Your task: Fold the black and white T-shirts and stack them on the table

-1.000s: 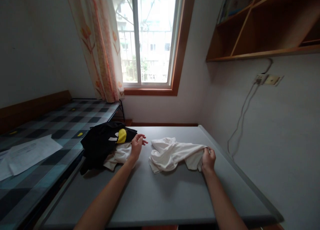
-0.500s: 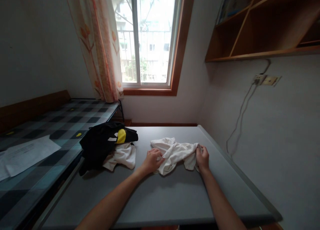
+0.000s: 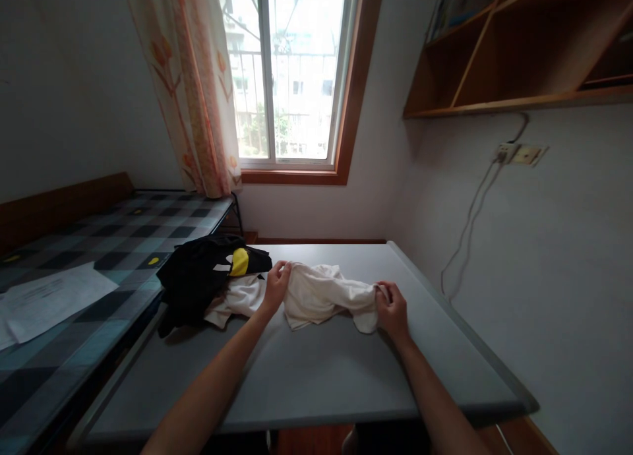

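Lying between the two hands, a crumpled white cloth [image 3: 329, 295] spans the middle of the grey worktop [image 3: 321, 382]; its left end reaches the left hand [image 3: 275, 287], whose fingers [image 3: 283, 270] are closed on the upper left corner; its right end reaches the right hand [image 3: 392, 308], whose fingers are pinched together on the edge there; the bulk of the cloth is thus in the gap between the two sets of fingers, wider and smoother toward the left, gathered into folds toward the right; its lower edge hangs down on the near side, a little below the level of the left fingers, and whether every part of it touches the worktop I cannot tell.

Just left of the left hand, a second white cloth [image 3: 244, 295] lies bunched on the worktop, partly under a black garment [image 3: 190, 273] that bears a yellow and white print [image 3: 239, 262]; the left wrist passes close in front of the second cloth's right side.

Farther left stands a bed [image 3: 173, 225] with a checked cover, white papers [image 3: 59, 300] lying on it; beyond the worktop is a window [image 3: 301, 79] with a flowered curtain [image 3: 198, 112] at its left; wooden shelves [image 3: 494, 107] hang on the right wall, above a socket [image 3: 529, 155] and a dangling cable [image 3: 467, 231].
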`<action>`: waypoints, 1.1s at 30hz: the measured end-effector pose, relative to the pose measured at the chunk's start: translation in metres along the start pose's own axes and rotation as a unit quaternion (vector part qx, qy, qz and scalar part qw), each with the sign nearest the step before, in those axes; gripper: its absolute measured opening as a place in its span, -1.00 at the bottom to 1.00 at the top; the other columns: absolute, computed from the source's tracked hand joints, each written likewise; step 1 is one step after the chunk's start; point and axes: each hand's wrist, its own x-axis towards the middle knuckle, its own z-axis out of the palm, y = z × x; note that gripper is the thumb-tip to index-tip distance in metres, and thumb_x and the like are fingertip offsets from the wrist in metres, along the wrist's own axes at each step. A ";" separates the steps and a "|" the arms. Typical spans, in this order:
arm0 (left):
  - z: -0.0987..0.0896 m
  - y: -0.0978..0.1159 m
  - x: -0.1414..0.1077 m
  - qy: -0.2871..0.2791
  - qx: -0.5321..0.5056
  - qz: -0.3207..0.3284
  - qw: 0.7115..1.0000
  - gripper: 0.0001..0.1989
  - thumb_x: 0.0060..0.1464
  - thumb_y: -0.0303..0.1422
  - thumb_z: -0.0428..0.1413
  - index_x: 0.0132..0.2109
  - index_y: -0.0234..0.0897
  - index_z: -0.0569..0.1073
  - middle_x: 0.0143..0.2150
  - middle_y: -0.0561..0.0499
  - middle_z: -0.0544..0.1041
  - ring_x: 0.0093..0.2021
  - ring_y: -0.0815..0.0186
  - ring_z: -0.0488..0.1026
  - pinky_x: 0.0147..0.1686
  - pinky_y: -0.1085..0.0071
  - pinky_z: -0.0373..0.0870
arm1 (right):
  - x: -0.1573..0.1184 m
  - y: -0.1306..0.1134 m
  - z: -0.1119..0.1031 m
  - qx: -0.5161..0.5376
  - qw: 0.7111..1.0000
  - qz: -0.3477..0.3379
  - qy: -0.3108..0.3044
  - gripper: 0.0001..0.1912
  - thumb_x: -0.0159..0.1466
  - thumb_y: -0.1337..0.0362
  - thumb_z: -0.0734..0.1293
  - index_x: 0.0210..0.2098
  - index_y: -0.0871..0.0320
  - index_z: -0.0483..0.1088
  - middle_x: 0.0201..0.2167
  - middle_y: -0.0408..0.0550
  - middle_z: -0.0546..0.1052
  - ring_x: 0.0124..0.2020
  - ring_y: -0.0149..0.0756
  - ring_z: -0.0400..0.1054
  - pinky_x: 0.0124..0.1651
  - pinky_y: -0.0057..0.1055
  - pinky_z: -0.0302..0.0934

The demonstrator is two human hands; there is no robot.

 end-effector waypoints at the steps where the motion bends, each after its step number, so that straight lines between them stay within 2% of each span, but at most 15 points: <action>1: -0.005 0.004 0.000 -0.025 0.002 -0.003 1.000 -0.56 0.07 0.05 0.01 -0.39 -0.29 0.33 -0.55 0.17 0.20 -0.56 0.47 0.12 -0.58 0.56 0.06 | -0.007 -0.007 -0.004 -0.007 0.996 -0.015 -0.086 -0.74 0.18 0.12 0.23 -0.27 0.14 0.41 -0.38 -0.05 0.49 -0.34 -0.23 0.35 -0.20 -0.32 0.24; 4: -0.022 0.016 -0.004 -0.161 0.071 0.007 0.984 -0.56 0.02 0.03 0.09 -0.43 -0.32 0.37 -0.53 0.14 0.27 -0.50 0.45 0.19 -0.52 0.55 0.12 | -0.024 -0.026 -0.020 -0.008 0.937 -0.042 -0.347 -0.72 0.20 0.12 0.25 -0.22 0.12 0.49 -0.37 -0.09 0.54 -0.34 -0.25 0.38 -0.20 -0.34 0.25; 6: -0.033 0.020 -0.010 -0.258 0.145 0.020 0.955 -0.58 -0.04 -0.01 0.16 -0.41 -0.33 0.43 -0.50 0.12 0.34 -0.46 0.42 0.25 -0.46 0.53 0.17 | -0.027 -0.033 -0.030 0.002 0.899 -0.030 -0.437 -0.65 0.24 0.05 0.22 -0.20 0.12 0.52 -0.36 -0.10 0.56 -0.35 -0.25 0.39 -0.24 -0.37 0.26; 8: -0.042 0.021 -0.016 -0.326 0.198 0.023 0.924 -0.60 -0.08 -0.03 0.21 -0.32 -0.33 0.49 -0.44 0.10 0.41 -0.40 0.37 0.31 -0.39 0.51 0.23 | -0.021 -0.034 -0.034 0.001 0.909 -0.008 -0.417 -0.57 0.27 -0.01 0.18 -0.19 0.15 0.52 -0.35 -0.07 0.57 -0.36 -0.25 0.40 -0.28 -0.37 0.27; 11: -0.050 0.018 -0.027 -0.380 0.229 0.018 0.896 -0.50 -0.15 -0.09 0.26 -0.09 -0.31 0.50 -0.25 0.01 0.50 -0.25 0.27 0.40 -0.24 0.45 0.32 | -0.006 -0.026 -0.031 -0.056 0.949 -0.012 -0.311 -0.53 0.15 -0.01 0.30 -0.08 0.14 0.49 -0.17 0.04 0.56 -0.18 -0.15 0.42 -0.18 -0.32 0.28; 14: -0.056 0.014 -0.034 -0.412 0.266 0.020 0.871 -0.32 -0.20 -0.18 0.29 0.12 -0.24 0.39 -0.08 -0.06 0.49 -0.16 0.22 0.43 -0.17 0.40 0.36 | 0.003 -0.017 -0.023 -0.135 0.932 -0.014 -0.337 -0.60 0.06 0.08 0.38 -0.14 0.11 0.52 -0.17 0.04 0.57 -0.17 -0.12 0.44 -0.15 -0.31 0.27; 16: -0.060 0.014 -0.036 -0.399 0.318 0.040 0.859 -0.26 -0.20 -0.25 0.29 0.19 -0.20 0.32 -0.01 -0.10 0.47 -0.11 0.17 0.44 -0.12 0.34 0.35 | 0.006 -0.014 -0.023 -0.188 0.921 -0.006 -0.341 -0.74 0.13 0.10 0.31 -0.31 0.10 0.54 -0.31 0.01 0.59 -0.28 -0.14 0.45 -0.22 -0.32 0.26; 17: -0.063 0.016 -0.035 -0.384 0.349 0.054 0.853 -0.28 -0.19 -0.30 0.28 0.18 -0.21 0.33 0.00 -0.11 0.47 -0.09 0.15 0.44 -0.09 0.32 0.34 | 0.007 -0.014 -0.025 -0.210 0.925 -0.009 -0.315 -0.73 0.16 0.09 0.27 -0.37 0.09 0.54 -0.35 0.02 0.59 -0.30 -0.13 0.46 -0.24 -0.32 0.25; 19: -0.067 0.022 -0.032 -0.350 0.412 0.077 0.838 -0.48 -0.14 -0.40 0.22 0.06 -0.23 0.43 -0.09 -0.11 0.51 -0.11 0.13 0.46 -0.11 0.33 0.33 | 0.014 -0.017 -0.034 -0.225 0.947 -0.030 -0.229 -0.66 0.22 0.06 0.19 -0.40 0.10 0.52 -0.34 0.06 0.59 -0.30 -0.11 0.45 -0.24 -0.30 0.24; 22: -0.073 0.040 -0.021 -0.284 0.488 0.091 0.820 -0.86 -0.07 -0.47 0.10 -0.30 -0.26 0.50 -0.29 -0.06 0.49 -0.25 0.21 0.47 -0.24 0.40 0.32 | 0.032 -0.026 -0.052 -0.161 0.978 -0.081 -0.102 -0.59 0.25 -0.01 0.15 -0.34 0.12 0.50 -0.29 0.10 0.57 -0.25 -0.11 0.44 -0.17 -0.28 0.24; 24: -0.075 0.054 -0.010 -0.221 0.503 0.110 0.828 -0.94 -0.06 -0.48 0.08 -0.43 -0.27 0.44 -0.33 -0.04 0.45 -0.30 0.26 0.44 -0.29 0.43 0.30 | 0.048 -0.034 -0.064 -0.104 0.991 -0.073 -0.032 -0.54 0.24 -0.09 0.15 -0.32 0.14 0.46 -0.35 0.06 0.55 -0.30 -0.14 0.41 -0.21 -0.30 0.24; 26: -0.074 0.065 0.003 -0.179 0.461 0.135 0.859 -0.98 -0.07 -0.45 0.08 -0.42 -0.27 0.40 -0.35 0.00 0.42 -0.33 0.31 0.40 -0.31 0.45 0.28 | 0.062 -0.043 -0.074 -0.038 0.999 -0.026 0.003 -0.49 0.22 -0.17 0.14 -0.32 0.14 0.42 -0.45 -0.02 0.50 -0.40 -0.22 0.37 -0.31 -0.35 0.24; 29: -0.073 0.076 0.019 -0.162 0.322 0.112 0.926 -0.92 -0.02 -0.34 0.05 -0.37 -0.26 0.36 -0.46 0.11 0.36 -0.41 0.37 0.32 -0.40 0.51 0.24 | 0.076 -0.056 -0.088 0.060 0.996 0.046 -0.035 -0.43 0.17 -0.26 0.14 -0.35 0.14 0.38 -0.51 -0.09 0.45 -0.47 -0.29 0.31 -0.40 -0.40 0.22; 31: -0.074 0.080 0.026 -0.158 0.238 0.078 0.955 -0.84 0.01 -0.26 0.01 -0.34 -0.26 0.34 -0.49 0.14 0.32 -0.46 0.40 0.28 -0.47 0.54 0.20 | 0.080 -0.065 -0.099 0.078 0.985 0.074 -0.138 -0.42 0.11 -0.27 0.20 -0.35 0.15 0.41 -0.52 -0.09 0.46 -0.46 -0.27 0.33 -0.42 -0.40 0.23; 33: -0.078 0.081 0.031 -0.169 0.203 0.066 0.962 -0.79 -0.03 -0.20 0.04 -0.32 -0.26 0.37 -0.46 0.13 0.37 -0.44 0.40 0.30 -0.47 0.55 0.19 | 0.081 -0.071 -0.110 0.039 0.954 0.070 -0.289 -0.46 0.02 -0.21 0.31 -0.35 0.16 0.45 -0.55 -0.10 0.46 -0.46 -0.23 0.35 -0.41 -0.38 0.24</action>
